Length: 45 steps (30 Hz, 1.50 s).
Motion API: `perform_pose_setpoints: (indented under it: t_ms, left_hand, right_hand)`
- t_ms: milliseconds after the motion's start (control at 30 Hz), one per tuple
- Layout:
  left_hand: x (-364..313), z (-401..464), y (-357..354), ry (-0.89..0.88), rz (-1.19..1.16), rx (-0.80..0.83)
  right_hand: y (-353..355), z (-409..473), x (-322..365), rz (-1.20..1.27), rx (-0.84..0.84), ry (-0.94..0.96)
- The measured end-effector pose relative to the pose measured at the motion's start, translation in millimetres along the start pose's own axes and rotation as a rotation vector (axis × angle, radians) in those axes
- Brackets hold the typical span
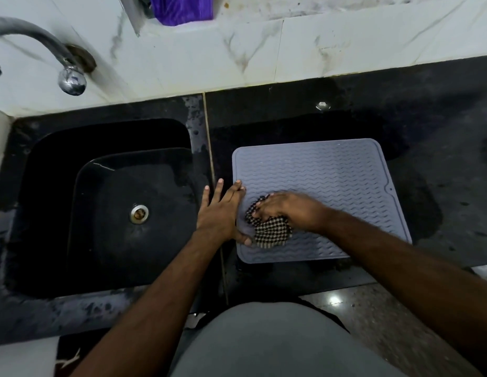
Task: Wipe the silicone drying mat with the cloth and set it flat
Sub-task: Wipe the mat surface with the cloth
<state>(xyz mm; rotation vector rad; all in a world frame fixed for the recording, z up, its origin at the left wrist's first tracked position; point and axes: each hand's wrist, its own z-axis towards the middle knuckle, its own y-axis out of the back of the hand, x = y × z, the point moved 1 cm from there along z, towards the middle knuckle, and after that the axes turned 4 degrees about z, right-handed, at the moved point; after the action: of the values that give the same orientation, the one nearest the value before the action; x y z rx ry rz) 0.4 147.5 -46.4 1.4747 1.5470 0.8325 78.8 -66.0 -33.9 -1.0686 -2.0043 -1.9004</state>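
the silicone mat [332, 186] lies flat on the dark counter [441, 118], right of the sink [114, 200]. my left hand [219, 213], fingers straight, pins its near-left edge; my right hand [285, 210] bunches the checked cloth [272, 235]. i judge it floppy, grippy; lift by an edge.

Left grip [220, 213] lies flat with fingers spread; right grip [280, 208] is curled, knuckles up, both forearms extended forward

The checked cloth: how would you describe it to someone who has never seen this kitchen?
Right of the black sink, a grey ribbed mat lies on the dark counter. On its near left part, the right hand holds a crumpled cloth, the only thing here with a small dark-and-light check.
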Motion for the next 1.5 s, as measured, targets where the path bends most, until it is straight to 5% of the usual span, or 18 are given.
perform_pose_setpoints:
  t_ms: [400,567,733,1000,1200,1500]
  left_hand:
    - [-11.5,-0.6,6.6,0.030,-0.017,0.059]
    - [-11.0,1.9,4.7,0.030,-0.042,0.073]
    - [-7.3,1.5,1.1,0.030,0.024,0.102]
    - [-11.4,-3.2,7.1,0.081,0.034,0.095]
    - [-44.2,-2.8,22.8,0.261,0.264,0.227]
    - [-46.5,-3.3,24.3,0.237,0.320,0.264]
  right_hand:
    - [32.5,-68.8,0.1,-0.326,-0.062,-0.259]
    - [31.4,-41.8,27.1,-0.050,-0.367,-0.217]
    - [1.9,10.0,40.3,-0.185,-0.068,-0.089]
    - [1.1,2.8,27.7,-0.294,-0.026,-0.126]
    - [13.4,-21.3,19.4,-0.295,0.032,-0.402]
    - [47.6,-78.9,17.0,-0.470,0.248,-0.633]
